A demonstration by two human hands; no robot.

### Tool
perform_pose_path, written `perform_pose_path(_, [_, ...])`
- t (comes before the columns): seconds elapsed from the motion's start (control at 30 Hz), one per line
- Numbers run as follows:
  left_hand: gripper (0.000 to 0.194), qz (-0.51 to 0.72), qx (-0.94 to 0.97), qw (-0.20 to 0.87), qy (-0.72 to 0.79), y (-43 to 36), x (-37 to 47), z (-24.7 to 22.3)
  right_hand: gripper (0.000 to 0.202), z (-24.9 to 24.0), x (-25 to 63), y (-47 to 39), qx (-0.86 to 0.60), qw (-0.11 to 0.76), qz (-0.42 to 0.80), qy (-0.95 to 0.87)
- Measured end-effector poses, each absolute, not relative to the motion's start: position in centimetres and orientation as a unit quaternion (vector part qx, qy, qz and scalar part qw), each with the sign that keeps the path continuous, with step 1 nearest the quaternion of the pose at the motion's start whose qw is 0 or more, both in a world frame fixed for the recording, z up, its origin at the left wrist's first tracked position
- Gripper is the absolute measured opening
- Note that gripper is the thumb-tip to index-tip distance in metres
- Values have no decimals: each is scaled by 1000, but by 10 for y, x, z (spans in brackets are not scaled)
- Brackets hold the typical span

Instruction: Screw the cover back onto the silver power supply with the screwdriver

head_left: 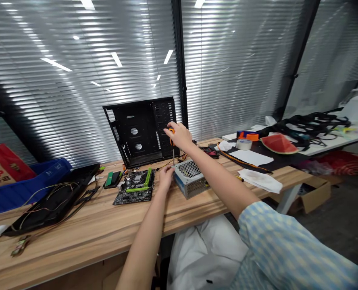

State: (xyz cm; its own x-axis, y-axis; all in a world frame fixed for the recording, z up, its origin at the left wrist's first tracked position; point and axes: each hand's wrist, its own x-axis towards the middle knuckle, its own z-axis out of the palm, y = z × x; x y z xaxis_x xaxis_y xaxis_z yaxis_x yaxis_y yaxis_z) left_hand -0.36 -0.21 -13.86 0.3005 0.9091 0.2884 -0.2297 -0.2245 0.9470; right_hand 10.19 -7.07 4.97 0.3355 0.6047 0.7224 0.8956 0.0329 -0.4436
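Observation:
My right hand (180,135) is closed round the orange-and-black handle of a screwdriver (173,155). The shaft points straight down at the far left corner of a grey metal computer power supply (192,177). At that same corner, the fingers of my left hand (166,176) are bent together near the screwdriver's tip; whether they pinch a small part there I cannot make out. Left of that hand lies a motherboard (136,186) with bright green slots. An open black computer case (141,133) stands behind, close to the blinds.
A blue bin (52,171) and a black panel with loose wires (55,201) occupy the left side. To the right are white paper (260,180), tape rolls (244,144) and a watermelon-slice-shaped item (278,143). The wooden table's front edge (197,224) is near my lap.

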Motion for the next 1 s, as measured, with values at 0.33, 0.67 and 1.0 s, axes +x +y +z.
perform_pose_path(0.33, [22, 509, 581, 566, 288, -5, -2, -135, 38, 52, 104, -66, -606, 501, -41, -617])
perform_pose_path(0.67, [23, 511, 581, 562, 294, -6, -2, -136, 31, 57, 99, -69, -675, 457, -159, -557])
perform_pose_path(1.0, [24, 509, 590, 552, 297, -7, -3, -138, 31, 49, 106, -59, -595, 487, -75, -635])
